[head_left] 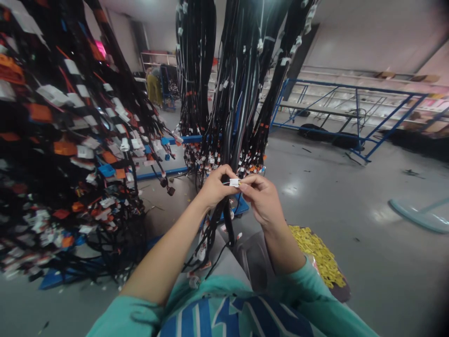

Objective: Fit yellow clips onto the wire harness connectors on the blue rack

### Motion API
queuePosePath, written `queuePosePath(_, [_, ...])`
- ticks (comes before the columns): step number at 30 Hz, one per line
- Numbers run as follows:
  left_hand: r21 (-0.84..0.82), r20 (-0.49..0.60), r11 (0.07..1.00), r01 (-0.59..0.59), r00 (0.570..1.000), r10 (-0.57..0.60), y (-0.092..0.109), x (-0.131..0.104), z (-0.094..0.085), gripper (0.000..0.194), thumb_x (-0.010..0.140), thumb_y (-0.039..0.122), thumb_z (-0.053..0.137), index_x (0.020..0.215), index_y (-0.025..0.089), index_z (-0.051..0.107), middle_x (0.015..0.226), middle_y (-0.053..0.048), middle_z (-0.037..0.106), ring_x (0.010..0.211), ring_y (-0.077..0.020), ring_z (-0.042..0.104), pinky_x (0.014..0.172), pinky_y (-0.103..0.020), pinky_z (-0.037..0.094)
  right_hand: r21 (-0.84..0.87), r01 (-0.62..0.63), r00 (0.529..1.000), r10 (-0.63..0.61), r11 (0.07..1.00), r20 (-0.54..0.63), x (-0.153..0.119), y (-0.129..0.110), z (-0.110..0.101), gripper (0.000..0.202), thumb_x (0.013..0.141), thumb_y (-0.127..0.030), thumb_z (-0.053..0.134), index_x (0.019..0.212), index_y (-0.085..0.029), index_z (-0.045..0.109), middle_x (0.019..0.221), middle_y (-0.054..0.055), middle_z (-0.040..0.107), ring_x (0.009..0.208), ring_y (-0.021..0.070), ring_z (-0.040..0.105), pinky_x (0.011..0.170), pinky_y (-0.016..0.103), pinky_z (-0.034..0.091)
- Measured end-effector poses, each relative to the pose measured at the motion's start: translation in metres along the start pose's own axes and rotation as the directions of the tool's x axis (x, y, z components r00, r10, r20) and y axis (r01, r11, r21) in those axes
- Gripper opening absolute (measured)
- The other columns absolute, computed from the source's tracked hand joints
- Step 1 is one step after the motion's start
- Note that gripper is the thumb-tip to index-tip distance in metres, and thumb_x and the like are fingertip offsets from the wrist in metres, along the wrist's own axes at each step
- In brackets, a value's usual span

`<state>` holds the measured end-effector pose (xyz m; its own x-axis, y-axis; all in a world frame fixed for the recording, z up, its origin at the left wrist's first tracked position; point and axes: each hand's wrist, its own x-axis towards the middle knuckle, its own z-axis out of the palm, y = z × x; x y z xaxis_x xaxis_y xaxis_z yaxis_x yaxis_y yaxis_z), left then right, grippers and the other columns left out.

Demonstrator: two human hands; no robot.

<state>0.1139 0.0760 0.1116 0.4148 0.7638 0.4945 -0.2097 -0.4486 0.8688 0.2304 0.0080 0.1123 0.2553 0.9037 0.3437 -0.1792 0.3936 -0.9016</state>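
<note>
White plug (pixel 235 182), one: located before the hanging cables (pixel 229 117), above the person's lap; long axis near level, left to right, a thin wire leaving its left end. Left hand (pixel 218 186): thumb and forefinger closed narrowly on the plug. Right hand (pixel 263 199): thumb and forefinger pinching a yellow bit (pixel 240 183) at the plug's right end.

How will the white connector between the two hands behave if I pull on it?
The white connector looks small between the left hand and right hand, so it is probably light. Its boxy, straight-edged body suggests stiffness. The thin wire at its left end likely flexes easily.
</note>
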Motion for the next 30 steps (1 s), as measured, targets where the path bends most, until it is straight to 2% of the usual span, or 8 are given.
queuePosePath(13, [0.032, -0.014, 0.999, 0.01, 1.0, -0.01, 0.0, -0.002, 0.001, 0.029, 0.052, 0.029, 0.075, 0.062, 0.016, 0.051, 0.066, 0.005, 0.05, 0.066, -0.0114, 0.045, 0.066, -0.024, 0.033, 0.048, -0.037, 0.999, 0.039, 0.998, -0.038, -0.001, -0.002, 0.006, 0.02, 0.055, -0.031, 0.074, 0.061, -0.018, 0.059, 0.052, -0.005, 0.051, 0.044, 0.0053, 0.035, 0.04, 0.02, 0.025])
queuePosePath(20, [0.021, -0.014, 1.0, 0.004, 1.0, -0.004, 0.0, -0.002, 0.001, 0.029, 0.052, 0.027, 0.075, 0.062, 0.016, 0.051, 0.067, 0.004, 0.051, 0.066, -0.0114, 0.046, 0.066, -0.023, 0.033, -0.072, 0.061, 0.993, -0.067, 0.996, -0.093, -0.003, 0.001, 0.008, 0.02, 0.06, -0.032, 0.072, 0.063, -0.018, 0.058, 0.056, -0.004, 0.049, 0.047, 0.0064, 0.037, 0.042, 0.02, 0.026])
queuePosePath(25, [0.027, -0.028, 0.999, 0.021, 0.999, -0.021, 0.002, -0.002, 0.002, 0.028, 0.052, 0.027, 0.075, 0.062, 0.016, 0.052, 0.066, 0.004, 0.051, 0.066, -0.0115, 0.046, 0.065, -0.023, 0.033, -0.058, 0.063, 0.995, -0.067, 0.996, -0.07, -0.004, 0.002, 0.008, 0.018, 0.062, -0.031, 0.07, 0.063, -0.018, 0.057, 0.055, -0.005, 0.048, 0.046, 0.0064, 0.036, 0.042, 0.02, 0.027])
queuePosePath(30, [0.027, -0.03, 1.0, 0.011, 1.0, -0.01, 0.004, -0.003, 0.002, 0.025, 0.051, 0.022, 0.074, 0.06, 0.016, 0.052, 0.064, 0.004, 0.051, 0.065, -0.0114, 0.046, 0.065, -0.023, 0.032, -0.229, 0.188, 0.972, -0.214, 0.955, -0.092, -0.005, 0.01, 0.005, 0.015, 0.07, -0.032, 0.065, 0.069, -0.019, 0.058, 0.065, -0.002, 0.053, 0.054, 0.0086, 0.043, 0.05, 0.022, 0.035])
